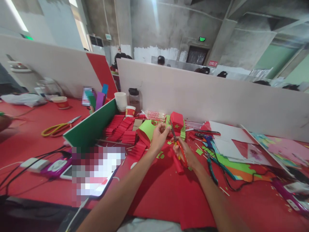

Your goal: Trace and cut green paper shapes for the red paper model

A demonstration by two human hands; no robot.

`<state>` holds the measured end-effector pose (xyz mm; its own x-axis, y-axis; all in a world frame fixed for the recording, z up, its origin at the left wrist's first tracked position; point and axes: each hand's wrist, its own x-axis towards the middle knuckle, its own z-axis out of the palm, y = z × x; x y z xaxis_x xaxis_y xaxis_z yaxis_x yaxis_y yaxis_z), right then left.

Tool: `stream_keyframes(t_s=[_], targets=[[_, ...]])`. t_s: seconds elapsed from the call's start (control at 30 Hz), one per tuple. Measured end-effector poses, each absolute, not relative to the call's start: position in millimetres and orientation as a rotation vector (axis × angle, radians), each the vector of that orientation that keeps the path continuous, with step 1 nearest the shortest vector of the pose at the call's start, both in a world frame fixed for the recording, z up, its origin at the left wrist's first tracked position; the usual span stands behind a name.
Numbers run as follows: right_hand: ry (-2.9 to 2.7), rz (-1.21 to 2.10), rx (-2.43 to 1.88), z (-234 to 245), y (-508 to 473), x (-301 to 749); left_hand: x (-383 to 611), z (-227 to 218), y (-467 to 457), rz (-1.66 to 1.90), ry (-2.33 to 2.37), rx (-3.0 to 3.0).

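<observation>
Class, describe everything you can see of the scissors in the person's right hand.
The scissors have orange-red handles with touches of yellow, seemingly plastic, and slim, dark blades that look like metal. They slant above the red tabletop, tips pointing away from the person. The right hand grips the handles; the blades reach up close beside the left hand. How far the blades are parted is too small to tell.

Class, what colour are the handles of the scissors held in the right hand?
The scissor handles are orange-red with some yellow, seen in the head view.
</observation>
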<state>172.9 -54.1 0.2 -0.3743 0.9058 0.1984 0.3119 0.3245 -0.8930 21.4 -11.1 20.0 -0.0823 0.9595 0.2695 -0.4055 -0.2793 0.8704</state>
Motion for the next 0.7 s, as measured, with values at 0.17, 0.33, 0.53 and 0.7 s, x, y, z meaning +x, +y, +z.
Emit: stream_keyframes(t_s=[0.17, 0.33, 0.53, 0.7], targets=[[-1.784, 1.052, -1.088, -3.3, -52.5, 171.7, 22.7, 24.1, -16.2, 1.599, 0.747, 1.064], [-1.749, 1.081, -1.06, -3.2, -52.5, 171.6, 23.7, 26.8, -20.0, 1.578, 0.753, 1.072], [-1.73, 1.109, -1.039, -1.7, -53.3, 169.3, 24.4, 28.4, -21.2, 1.582, 0.761, 1.073], [-1.733, 1.093, -1.056, 1.5, -56.5, 167.3, 24.2, 27.5, -20.3, 1.589, 0.747, 1.085]])
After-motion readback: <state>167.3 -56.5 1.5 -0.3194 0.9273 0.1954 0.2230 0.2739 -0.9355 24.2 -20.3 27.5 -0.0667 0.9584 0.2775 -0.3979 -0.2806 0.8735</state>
